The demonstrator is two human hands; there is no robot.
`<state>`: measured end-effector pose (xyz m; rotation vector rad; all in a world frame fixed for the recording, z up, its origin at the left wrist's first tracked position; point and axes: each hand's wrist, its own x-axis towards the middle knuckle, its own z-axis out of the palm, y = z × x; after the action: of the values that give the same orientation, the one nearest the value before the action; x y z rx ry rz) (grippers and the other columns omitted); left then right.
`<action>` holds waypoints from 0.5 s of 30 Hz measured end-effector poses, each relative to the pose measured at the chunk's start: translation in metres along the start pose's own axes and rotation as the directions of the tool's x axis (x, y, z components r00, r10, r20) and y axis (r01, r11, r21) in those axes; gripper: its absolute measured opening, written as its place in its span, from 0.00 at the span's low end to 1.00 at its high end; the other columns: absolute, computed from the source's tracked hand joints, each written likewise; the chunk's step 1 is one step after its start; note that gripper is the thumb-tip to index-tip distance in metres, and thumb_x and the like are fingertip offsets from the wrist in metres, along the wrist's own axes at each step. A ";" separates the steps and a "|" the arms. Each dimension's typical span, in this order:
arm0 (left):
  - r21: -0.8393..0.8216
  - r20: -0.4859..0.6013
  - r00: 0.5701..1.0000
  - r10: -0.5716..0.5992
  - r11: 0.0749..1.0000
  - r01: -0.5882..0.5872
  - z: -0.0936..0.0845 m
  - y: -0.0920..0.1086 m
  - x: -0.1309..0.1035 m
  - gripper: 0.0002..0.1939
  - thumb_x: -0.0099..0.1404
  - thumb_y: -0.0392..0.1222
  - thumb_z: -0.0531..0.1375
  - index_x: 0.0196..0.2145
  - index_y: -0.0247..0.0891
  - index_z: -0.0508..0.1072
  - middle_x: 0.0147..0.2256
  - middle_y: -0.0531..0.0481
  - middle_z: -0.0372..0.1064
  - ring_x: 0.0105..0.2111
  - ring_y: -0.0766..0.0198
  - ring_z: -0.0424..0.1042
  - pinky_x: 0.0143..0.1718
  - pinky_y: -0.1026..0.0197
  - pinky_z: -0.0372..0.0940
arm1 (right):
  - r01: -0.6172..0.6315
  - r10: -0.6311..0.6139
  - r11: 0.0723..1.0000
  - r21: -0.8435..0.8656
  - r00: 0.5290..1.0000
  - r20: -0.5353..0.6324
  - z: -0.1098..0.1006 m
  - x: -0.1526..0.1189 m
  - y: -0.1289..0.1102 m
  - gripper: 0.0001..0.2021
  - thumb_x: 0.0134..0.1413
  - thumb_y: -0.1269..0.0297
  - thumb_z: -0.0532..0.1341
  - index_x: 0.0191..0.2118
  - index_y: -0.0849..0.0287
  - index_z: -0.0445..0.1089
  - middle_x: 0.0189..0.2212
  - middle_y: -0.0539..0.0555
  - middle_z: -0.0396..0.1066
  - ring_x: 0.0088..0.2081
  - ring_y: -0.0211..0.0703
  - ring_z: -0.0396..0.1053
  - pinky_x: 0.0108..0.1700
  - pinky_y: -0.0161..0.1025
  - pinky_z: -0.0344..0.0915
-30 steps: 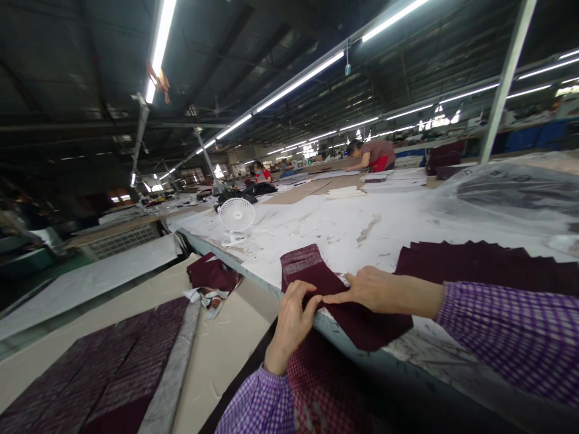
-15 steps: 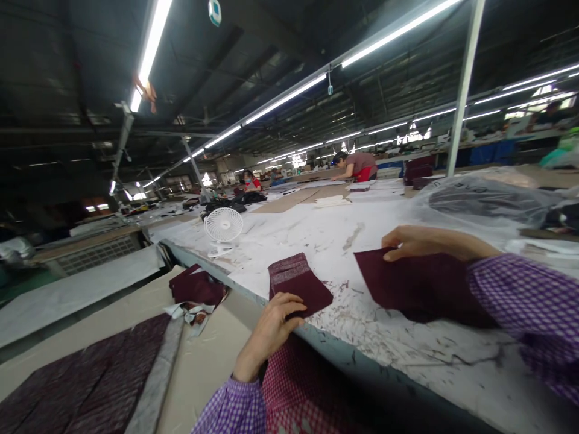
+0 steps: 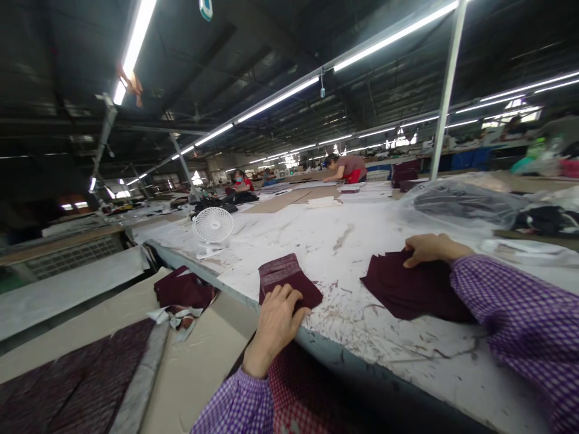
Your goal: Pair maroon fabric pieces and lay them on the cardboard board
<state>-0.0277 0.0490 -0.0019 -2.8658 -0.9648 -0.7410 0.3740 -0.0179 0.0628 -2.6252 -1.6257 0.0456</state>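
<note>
Rows of strip lights run beneath a dark workshop roof (image 3: 266,30), over a long white-topped table (image 3: 289,232) on which a clear plastic bag (image 3: 465,202) lies at the right. Nearer the wearer, the fanned dark red pieces (image 3: 398,286) lie on the tabletop, their edges staggered; they look like thin, light, limp cloth, likely to slide over one another, so a hold taking all layers at one edge should keep them together best. At their upper edge is the right hand (image 3: 436,247), thumb and fingers only narrowly parted, though whether it pinches every layer I cannot tell. Closer to the table's front edge lies the smaller dark red piece (image 3: 306,289), with a greyish band across its far end. Over its near part rests the left hand (image 3: 274,322), fingers bent and thumb set apart; any pinch is hidden. It too looks soft, probably easiest to lift by a corner. Between them lie tiny dark scraps (image 3: 333,286).
</note>
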 end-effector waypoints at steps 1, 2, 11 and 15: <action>0.028 0.005 1.000 0.010 1.000 -0.010 0.000 0.002 0.001 0.09 0.64 0.46 0.56 0.37 0.40 0.70 0.38 0.49 0.67 0.40 0.56 0.64 0.42 0.53 0.60 | -0.037 0.036 0.999 -0.037 0.999 -0.013 0.005 0.001 -0.001 0.19 0.31 0.57 0.70 0.32 0.64 0.74 0.35 0.65 0.72 0.41 0.64 0.66 0.44 0.57 0.55; 0.044 0.008 1.000 0.023 0.999 -0.024 0.001 0.004 0.002 0.08 0.65 0.45 0.55 0.36 0.40 0.71 0.37 0.49 0.68 0.40 0.56 0.64 0.42 0.53 0.59 | -0.069 0.068 0.995 -0.070 0.997 -0.021 0.009 0.001 -0.001 0.21 0.30 0.54 0.70 0.32 0.64 0.74 0.38 0.67 0.71 0.45 0.68 0.64 0.46 0.59 0.52; -0.124 -0.080 0.988 -0.131 0.985 0.121 0.014 -0.003 0.007 0.07 0.65 0.33 0.50 0.32 0.37 0.66 0.31 0.50 0.67 0.35 0.61 0.65 0.39 0.59 0.61 | 0.008 -0.010 1.000 -0.027 0.998 -0.067 -0.008 -0.004 -0.004 0.16 0.45 0.62 0.64 0.42 0.61 0.69 0.48 0.65 0.66 0.51 0.59 0.60 0.50 0.50 0.54; -0.171 -0.084 0.991 -0.109 0.981 0.093 0.015 -0.007 0.006 0.08 0.66 0.44 0.54 0.37 0.37 0.67 0.35 0.49 0.67 0.38 0.59 0.65 0.41 0.58 0.61 | 0.084 -0.104 0.985 0.150 0.987 0.125 0.008 -0.006 -0.018 0.10 0.57 0.63 0.53 0.34 0.61 0.68 0.30 0.60 0.72 0.28 0.41 0.68 0.32 0.38 0.61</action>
<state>-0.0214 0.0603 -0.0134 -2.9074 -1.0924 -0.9997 0.3546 -0.0150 0.0557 -2.4821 -1.7137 0.3282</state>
